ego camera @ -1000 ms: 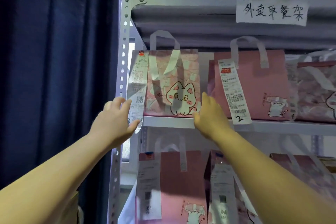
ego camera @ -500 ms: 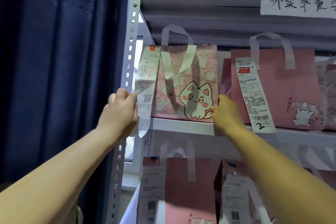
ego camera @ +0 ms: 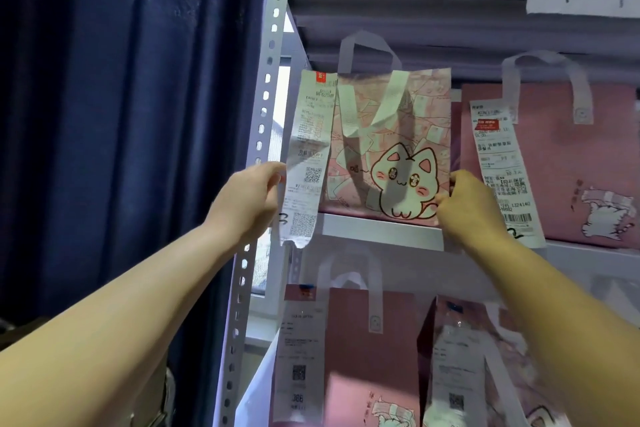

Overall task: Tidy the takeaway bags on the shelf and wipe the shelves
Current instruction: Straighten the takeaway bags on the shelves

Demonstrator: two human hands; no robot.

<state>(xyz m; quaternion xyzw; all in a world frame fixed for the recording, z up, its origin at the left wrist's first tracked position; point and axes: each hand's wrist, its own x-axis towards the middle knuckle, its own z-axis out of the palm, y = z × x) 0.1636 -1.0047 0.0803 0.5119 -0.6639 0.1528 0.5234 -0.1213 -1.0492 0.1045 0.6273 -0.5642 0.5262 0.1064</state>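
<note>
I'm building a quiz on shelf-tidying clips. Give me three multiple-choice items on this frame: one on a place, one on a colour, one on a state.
1. Where does the cat-print bag sit?
A. at the left end of the upper shelf
B. on the floor
C. on the lower shelf

2. What colour is the curtain beside the rack?
A. white
B. dark blue
C. red

3. How do the hands stand?
A. both hang free
B. one holds a cloth
C. each grips a side of the cat-print bag

Answers:
1 A, it stands next to the rack's left post.
2 B, the fabric left of the post is dark blue.
3 C, the left hand holds the receipt edge, and the right hand holds the bag's lower right corner.
</note>
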